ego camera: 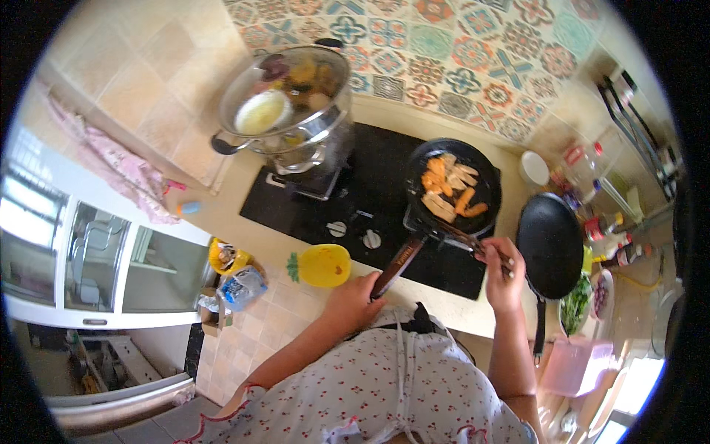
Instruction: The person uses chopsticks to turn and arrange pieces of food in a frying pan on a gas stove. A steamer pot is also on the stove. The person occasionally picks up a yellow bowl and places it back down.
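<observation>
A black frying pan rests on the right burner of a black glass cooktop. Several pale and orange strips of food lie inside it. My left hand is closed around the pan's brown handle. Brown chopsticks are held in my right hand, and their tips reach the pan's near side, by the food. Just beyond my left hand, on the counter's edge, is a yellow pineapple-shaped dish with an orange-brown bit in it.
A large steamer pot with a clear lid stands on the left burner, food inside. Right of the cooktop are a second black pan, a white bowl, bottles and a plate of green leaves. A pink cloth hangs at left.
</observation>
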`<action>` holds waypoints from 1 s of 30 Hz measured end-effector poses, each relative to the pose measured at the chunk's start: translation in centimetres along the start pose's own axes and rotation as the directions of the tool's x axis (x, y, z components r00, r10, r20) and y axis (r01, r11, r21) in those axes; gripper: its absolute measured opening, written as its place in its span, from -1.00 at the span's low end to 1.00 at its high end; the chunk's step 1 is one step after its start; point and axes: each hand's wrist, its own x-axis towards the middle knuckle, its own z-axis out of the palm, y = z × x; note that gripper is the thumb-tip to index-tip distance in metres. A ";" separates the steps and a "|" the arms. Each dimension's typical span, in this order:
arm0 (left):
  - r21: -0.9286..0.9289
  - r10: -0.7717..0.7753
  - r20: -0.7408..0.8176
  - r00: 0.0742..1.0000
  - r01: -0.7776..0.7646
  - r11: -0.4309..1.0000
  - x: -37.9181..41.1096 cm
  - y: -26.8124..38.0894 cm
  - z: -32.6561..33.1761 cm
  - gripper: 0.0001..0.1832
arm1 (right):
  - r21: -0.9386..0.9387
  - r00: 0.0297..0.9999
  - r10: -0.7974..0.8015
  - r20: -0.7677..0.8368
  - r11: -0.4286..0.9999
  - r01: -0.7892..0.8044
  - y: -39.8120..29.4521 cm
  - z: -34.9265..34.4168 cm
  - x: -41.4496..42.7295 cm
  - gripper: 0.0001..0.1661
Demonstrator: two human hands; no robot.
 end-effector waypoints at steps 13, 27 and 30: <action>0.036 0.097 -0.032 0.995 -0.095 0.995 1.4 0.0 0.3 -0.40 | -0.109 1.000 -0.018 -0.010 0.994 0.017 -0.3 0.1 2.0 -0.93; 0.007 0.120 -0.019 0.993 -0.120 0.993 2.3 0.1 0.2 -0.39 | -0.181 0.995 -0.082 0.048 0.979 0.090 0.2 0.8 2.0 -0.95; -0.032 0.038 0.055 0.998 -0.036 0.999 2.2 0.3 0.0 -0.39 | -0.297 0.980 -0.185 0.070 0.934 0.197 -0.4 0.7 2.2 -0.97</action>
